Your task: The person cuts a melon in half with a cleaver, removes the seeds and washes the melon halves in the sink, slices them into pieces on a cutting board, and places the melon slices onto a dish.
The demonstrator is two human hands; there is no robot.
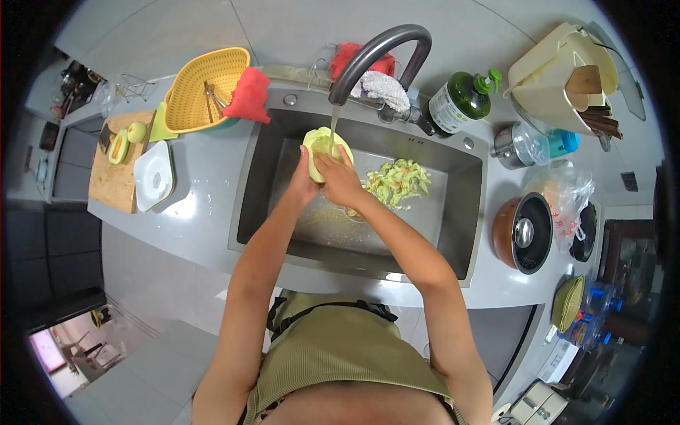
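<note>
A peeled, pale green melon half, hollowed in the middle, is tilted under the running tap. My left hand is closed around its left and lower side. Into the hollow reach the fingers of my right hand, stretched out and touching the inside, partly hidden by the water. Water falls from the dark curved faucet into the melon. Below, in the grey sink, a heap of green and whitish peelings lies right of my hands. Small yellowish scraps are scattered on the sink floor beneath my wrists.
Left of the sink stand a yellow colander with a red cloth, a white dish and a cutting board with a cut melon half. To the right are a green pump bottle and a dark pot.
</note>
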